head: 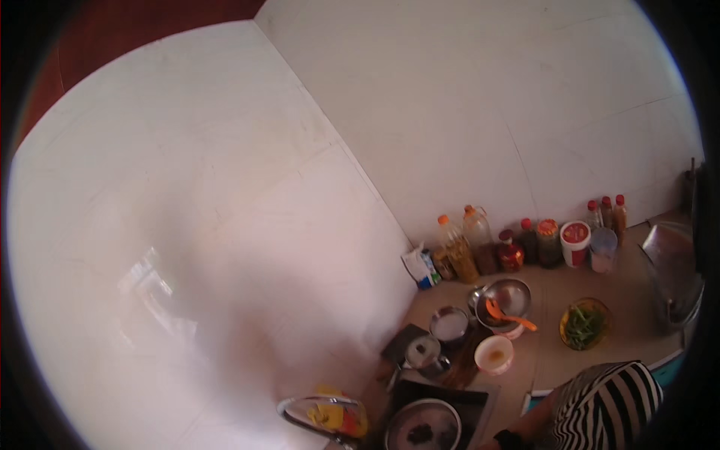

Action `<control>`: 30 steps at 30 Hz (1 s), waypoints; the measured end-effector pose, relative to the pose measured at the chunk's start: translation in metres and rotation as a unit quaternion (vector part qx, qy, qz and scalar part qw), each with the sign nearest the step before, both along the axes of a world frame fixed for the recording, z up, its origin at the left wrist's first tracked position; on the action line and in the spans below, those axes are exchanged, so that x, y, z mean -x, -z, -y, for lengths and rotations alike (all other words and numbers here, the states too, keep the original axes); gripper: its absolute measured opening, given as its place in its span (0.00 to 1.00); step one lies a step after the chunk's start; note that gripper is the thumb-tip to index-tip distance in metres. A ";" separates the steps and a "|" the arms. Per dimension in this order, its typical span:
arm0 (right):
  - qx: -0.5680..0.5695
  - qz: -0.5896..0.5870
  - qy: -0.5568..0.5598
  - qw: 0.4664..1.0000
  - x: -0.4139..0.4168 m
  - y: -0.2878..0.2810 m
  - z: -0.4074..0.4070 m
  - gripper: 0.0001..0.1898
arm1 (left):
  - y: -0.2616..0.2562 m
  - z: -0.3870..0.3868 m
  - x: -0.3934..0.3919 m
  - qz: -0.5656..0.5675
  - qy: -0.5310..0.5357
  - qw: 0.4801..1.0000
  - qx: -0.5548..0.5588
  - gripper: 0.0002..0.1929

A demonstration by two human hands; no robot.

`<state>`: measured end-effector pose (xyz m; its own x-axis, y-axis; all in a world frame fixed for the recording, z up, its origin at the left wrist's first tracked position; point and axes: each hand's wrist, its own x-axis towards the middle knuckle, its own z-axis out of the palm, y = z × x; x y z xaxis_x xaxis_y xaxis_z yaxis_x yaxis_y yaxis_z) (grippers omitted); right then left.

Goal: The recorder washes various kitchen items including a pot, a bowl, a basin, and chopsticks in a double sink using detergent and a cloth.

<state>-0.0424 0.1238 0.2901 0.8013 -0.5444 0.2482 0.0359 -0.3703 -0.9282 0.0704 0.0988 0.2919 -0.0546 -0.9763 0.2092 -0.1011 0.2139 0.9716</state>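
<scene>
Both my hands are out of view below the bottom edge. An arm in a black-and-white striped sleeve (610, 405) reaches down from the lower right, with a black band (506, 440) at the wrist. Nearest to it, a round metal pan (459, 419) rests on a black cooktop (472, 400), cut off by the frame; something dark lies inside. A white bowl (495, 349) with a brownish residue stands behind the cooktop. Beyond it, an orange spoon (523, 323) lies across a metal bowl (516, 297). Cut green vegetables (585, 326) fill an amber glass bowl (607, 318).
Along the wall (484, 124) stand oil bottles (458, 253), jars (548, 244), a white tub (575, 247) and several red-capped bottles (620, 216). Small metal pots (449, 326) sit left of the bowls. A glass lid (292, 405) leans before a yellow packet (354, 419). A large metal vessel (672, 253) stands right.
</scene>
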 end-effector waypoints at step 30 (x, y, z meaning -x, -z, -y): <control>0.067 -0.358 -0.062 0.929 0.005 0.066 -0.030 0.16 | 0.093 -0.274 -0.219 0.333 -0.463 0.801 -0.184 0.13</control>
